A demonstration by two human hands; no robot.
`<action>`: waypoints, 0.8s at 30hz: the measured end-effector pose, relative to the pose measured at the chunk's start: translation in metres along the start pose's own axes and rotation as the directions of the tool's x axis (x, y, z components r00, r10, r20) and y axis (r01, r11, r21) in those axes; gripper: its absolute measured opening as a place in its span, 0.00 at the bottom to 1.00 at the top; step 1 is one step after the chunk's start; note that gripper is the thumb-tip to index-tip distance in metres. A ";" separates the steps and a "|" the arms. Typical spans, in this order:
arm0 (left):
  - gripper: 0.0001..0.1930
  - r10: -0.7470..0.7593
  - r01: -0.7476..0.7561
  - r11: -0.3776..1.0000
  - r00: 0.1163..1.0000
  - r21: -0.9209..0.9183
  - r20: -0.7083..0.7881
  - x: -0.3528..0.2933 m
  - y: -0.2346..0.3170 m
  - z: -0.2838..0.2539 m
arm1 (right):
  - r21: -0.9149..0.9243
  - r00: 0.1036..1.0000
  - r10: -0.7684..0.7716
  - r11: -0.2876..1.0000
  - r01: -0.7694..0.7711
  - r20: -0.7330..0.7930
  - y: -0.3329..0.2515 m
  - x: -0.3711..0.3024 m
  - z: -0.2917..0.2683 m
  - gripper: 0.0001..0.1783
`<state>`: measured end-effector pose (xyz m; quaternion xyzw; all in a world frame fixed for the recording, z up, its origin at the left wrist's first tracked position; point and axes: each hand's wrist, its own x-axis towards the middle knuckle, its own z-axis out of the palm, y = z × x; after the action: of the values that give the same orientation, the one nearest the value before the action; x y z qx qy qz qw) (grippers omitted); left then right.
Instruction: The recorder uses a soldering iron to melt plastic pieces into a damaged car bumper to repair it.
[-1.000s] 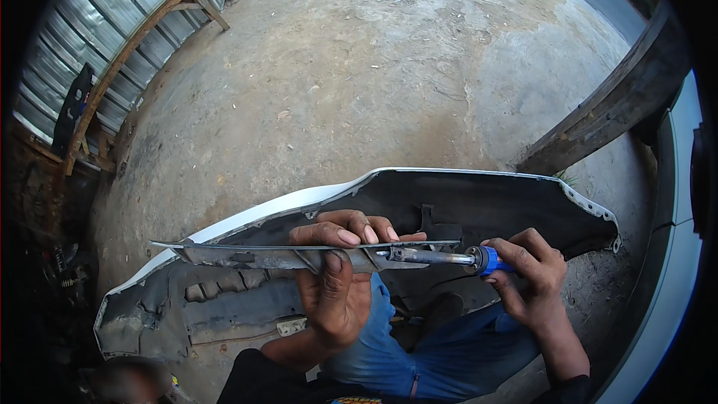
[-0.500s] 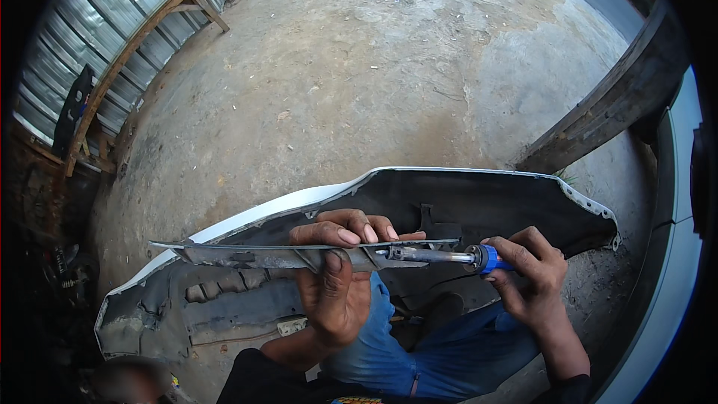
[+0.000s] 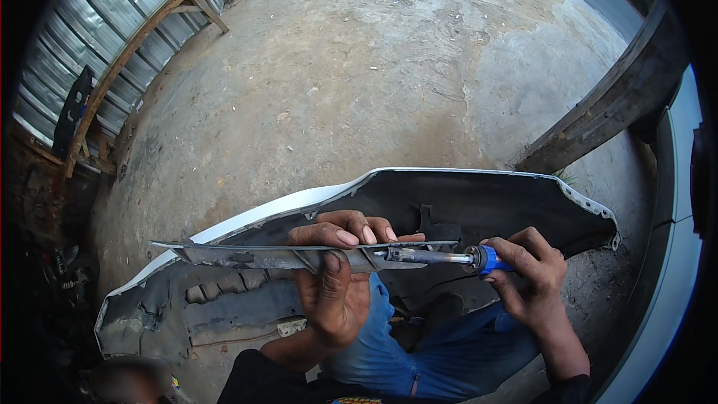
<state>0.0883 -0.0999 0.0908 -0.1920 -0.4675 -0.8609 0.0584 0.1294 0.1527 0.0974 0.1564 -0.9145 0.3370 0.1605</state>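
My left hand (image 3: 336,284) grips a long, narrow grey plastic trim strip (image 3: 239,258), thumb on the near side and fingers over its top edge. Between the thumb and fingers of my right hand (image 3: 535,269) is the blue handle of a soldering iron (image 3: 441,256). The iron's metal shaft points left and lies along the strip's right part. Its tip is at the strip's surface, just right of my left fingers; whether it presses in, I cannot tell. Beneath both hands is a white car bumper (image 3: 299,200), its dark inner side facing up.
A wooden post (image 3: 613,97) leans at the right, beside a pale car body panel (image 3: 677,239). Corrugated metal sheeting (image 3: 105,22) with a wooden frame stands at the left. Rough concrete floor (image 3: 336,82) stretches ahead. A blurred round shape (image 3: 131,380) is at the lower left.
Almost nothing differs. The soldering iron's tip has shifted very slightly along the strip; both hands keep their grip and place.
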 end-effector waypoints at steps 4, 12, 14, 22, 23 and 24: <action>0.11 0.005 -0.005 1.000 1.000 -0.002 0.003 0.000 -0.001 -0.001 | 0.002 1.000 -0.001 1.000 0.001 0.003 0.000 0.000 -0.001 0.25; 0.11 -0.002 0.002 1.000 1.000 -0.006 0.002 0.001 0.000 0.000 | 0.011 1.000 0.004 1.000 -0.004 0.005 0.001 0.000 0.000 0.25; 0.11 0.017 -0.017 0.998 1.000 -0.059 0.011 0.000 -0.002 -0.002 | 0.009 1.000 -0.002 1.000 0.002 0.003 0.001 0.001 0.000 0.25; 0.11 0.032 -0.029 0.994 0.999 -0.110 0.023 0.001 -0.003 -0.002 | 0.008 1.000 -0.005 1.000 0.005 0.003 0.000 0.002 -0.001 0.25; 0.11 0.034 -0.030 0.992 0.999 -0.121 0.026 0.000 -0.005 -0.003 | 0.007 1.000 -0.005 1.000 0.005 0.004 0.000 0.002 -0.001 0.25; 0.11 0.036 -0.031 0.991 0.999 -0.132 0.030 -0.001 -0.006 -0.004 | 0.007 1.000 -0.005 1.000 0.005 0.004 0.000 0.002 -0.001 0.25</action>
<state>0.0861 -0.1003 0.0842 -0.2169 -0.4074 -0.8855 0.0526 0.1278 0.1532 0.0988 0.1597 -0.9132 0.3395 0.1589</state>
